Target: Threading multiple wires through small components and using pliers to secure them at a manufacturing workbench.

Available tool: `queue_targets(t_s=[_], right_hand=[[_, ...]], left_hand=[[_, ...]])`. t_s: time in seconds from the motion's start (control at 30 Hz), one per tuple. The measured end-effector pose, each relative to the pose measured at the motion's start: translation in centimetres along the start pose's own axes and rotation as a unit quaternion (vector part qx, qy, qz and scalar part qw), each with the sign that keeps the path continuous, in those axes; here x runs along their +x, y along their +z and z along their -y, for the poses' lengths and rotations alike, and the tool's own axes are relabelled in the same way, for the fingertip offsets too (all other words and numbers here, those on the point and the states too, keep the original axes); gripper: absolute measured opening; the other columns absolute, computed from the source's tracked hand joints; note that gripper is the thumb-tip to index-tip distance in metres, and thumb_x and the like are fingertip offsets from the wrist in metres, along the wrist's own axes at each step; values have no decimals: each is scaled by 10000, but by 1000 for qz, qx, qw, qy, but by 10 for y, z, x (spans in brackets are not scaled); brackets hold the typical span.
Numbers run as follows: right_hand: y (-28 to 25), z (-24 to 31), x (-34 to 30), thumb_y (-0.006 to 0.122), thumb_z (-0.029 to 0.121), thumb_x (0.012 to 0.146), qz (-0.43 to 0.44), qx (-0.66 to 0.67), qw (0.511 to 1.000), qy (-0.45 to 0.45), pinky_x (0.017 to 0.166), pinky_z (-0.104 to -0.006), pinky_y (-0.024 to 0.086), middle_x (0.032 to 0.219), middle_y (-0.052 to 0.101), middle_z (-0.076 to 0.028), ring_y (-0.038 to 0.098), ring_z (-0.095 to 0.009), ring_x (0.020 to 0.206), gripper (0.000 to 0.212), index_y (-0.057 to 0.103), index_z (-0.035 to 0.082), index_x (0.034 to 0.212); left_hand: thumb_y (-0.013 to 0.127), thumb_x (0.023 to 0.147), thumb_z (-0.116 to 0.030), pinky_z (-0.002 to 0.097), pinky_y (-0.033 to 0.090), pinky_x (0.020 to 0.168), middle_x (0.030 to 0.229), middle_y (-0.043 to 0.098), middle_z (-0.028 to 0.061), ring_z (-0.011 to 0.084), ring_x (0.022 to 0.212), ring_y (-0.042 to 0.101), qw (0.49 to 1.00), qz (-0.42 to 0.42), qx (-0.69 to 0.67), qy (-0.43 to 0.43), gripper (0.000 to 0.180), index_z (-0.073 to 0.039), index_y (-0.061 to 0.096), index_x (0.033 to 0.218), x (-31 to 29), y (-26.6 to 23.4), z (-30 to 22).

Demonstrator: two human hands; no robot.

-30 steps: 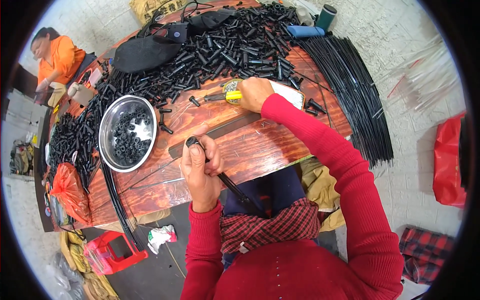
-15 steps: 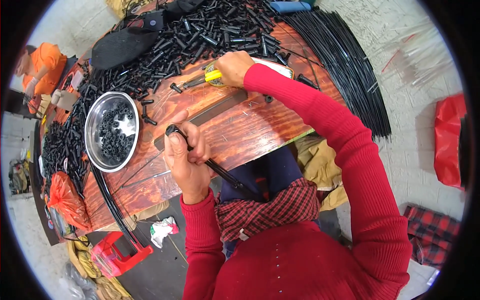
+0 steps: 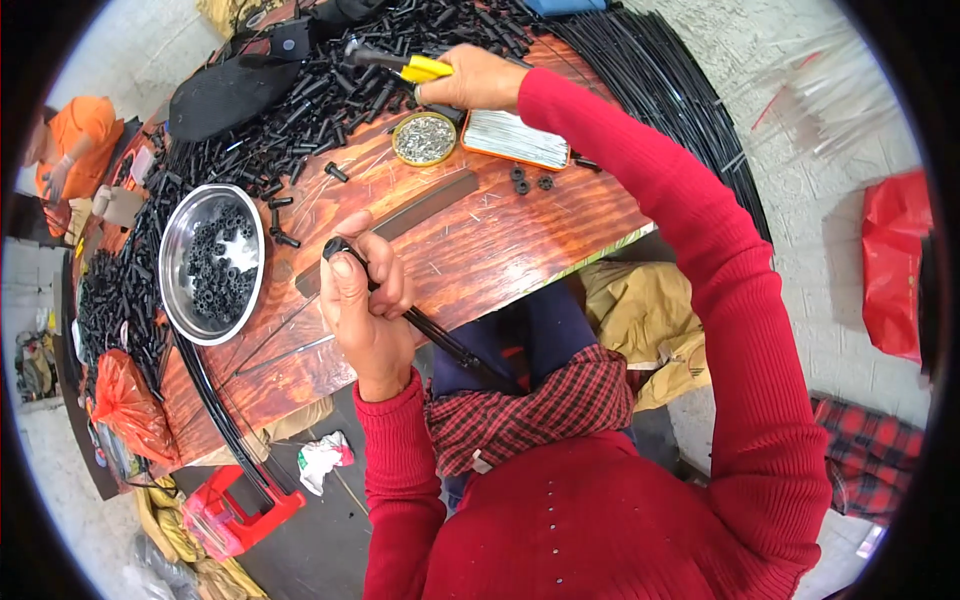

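Note:
My left hand (image 3: 372,325) is closed round a bundle of thin black rods (image 3: 445,342), which slopes down toward my lap. A short black plastic sleeve (image 3: 336,246) tops the bundle, with my thumb against it. My right hand (image 3: 472,78) grips a yellow-handled hand tool (image 3: 425,69) with a dark shank and a grey metal end, held over the heap of black plastic tubes (image 3: 360,105); its exact kind is unclear. Just below that hand lie a round yellow tin of small metal pieces (image 3: 424,139) and an orange-rimmed tray of thin white sticks (image 3: 516,137).
A dark flat bar (image 3: 425,208) lies across the wooden table (image 3: 500,260). To its left stands a steel bowl (image 3: 165,250) of small black rings. Long black rods (image 3: 670,90) are stacked at the right. Another person (image 3: 82,135) in orange sits at far left.
My right hand has risen away from the yellow tin with the yellow-handled tool, uncovering the tin and the tray. The left hand still grips the rods, almost in the same place.

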State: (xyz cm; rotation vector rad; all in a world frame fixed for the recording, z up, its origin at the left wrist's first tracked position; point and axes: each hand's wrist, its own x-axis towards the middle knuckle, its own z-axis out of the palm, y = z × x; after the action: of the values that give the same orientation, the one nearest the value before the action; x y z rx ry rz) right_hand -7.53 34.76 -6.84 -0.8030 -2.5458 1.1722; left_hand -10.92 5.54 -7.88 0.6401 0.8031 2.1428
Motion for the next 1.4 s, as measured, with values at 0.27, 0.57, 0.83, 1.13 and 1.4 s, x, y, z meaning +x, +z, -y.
queue_targets(t_s=[0.27, 0.57, 0.83, 1.13, 1.4], right_hand=[[-13, 90, -126, 690, 263, 833, 46, 75, 992, -91, 571, -256, 425, 698, 561, 27, 504, -56, 644, 253, 661, 37, 943], [14, 109, -218, 772, 240, 690, -176, -90, 895, -400, 587, -395, 477, 749, 603, -96, 624, -297, 677, 318, 597, 60, 886], [3, 113, -266, 711, 218, 710, -290, -196, 827, -439, 582, -352, 491, 764, 590, -65, 637, -240, 684, 244, 588, 66, 854], [3, 101, -279, 768, 188, 740, -308, -118, 846, -419, 573, -305, 490, 743, 619, -63, 649, -201, 686, 245, 659, 46, 907], [0, 102, -298, 681, 173, 903, -118, 336, 922, -151, 687, -227, 458, 883, 622, -4, 556, -66, 768, 233, 643, -6, 1047]], left_hand=[[528, 1001, -228, 196, 207, 440, 697, 384, -33, 27, 496, 262, 996, 6, 83, -25, 292, 21, 545, 1153, -10, 26, -1], [641, 915, -120, 199, 320, 471, 781, 542, -8, 46, 523, 428, 996, -47, 55, -48, 176, -17, 573, 1040, -49, 43, -13], [709, 870, -164, 186, 305, 463, 642, 567, -34, 26, 503, 435, 978, 38, 165, -118, 156, -19, 660, 836, -55, 76, -35], [691, 888, -179, 194, 249, 448, 609, 507, -63, 1, 493, 370, 982, 65, 128, -120, 161, -23, 656, 864, -64, 98, -30], [676, 905, -182, 212, 193, 433, 558, 420, -73, 15, 459, 297, 986, 87, 88, -115, 167, -27, 641, 855, -63, 94, -24]])
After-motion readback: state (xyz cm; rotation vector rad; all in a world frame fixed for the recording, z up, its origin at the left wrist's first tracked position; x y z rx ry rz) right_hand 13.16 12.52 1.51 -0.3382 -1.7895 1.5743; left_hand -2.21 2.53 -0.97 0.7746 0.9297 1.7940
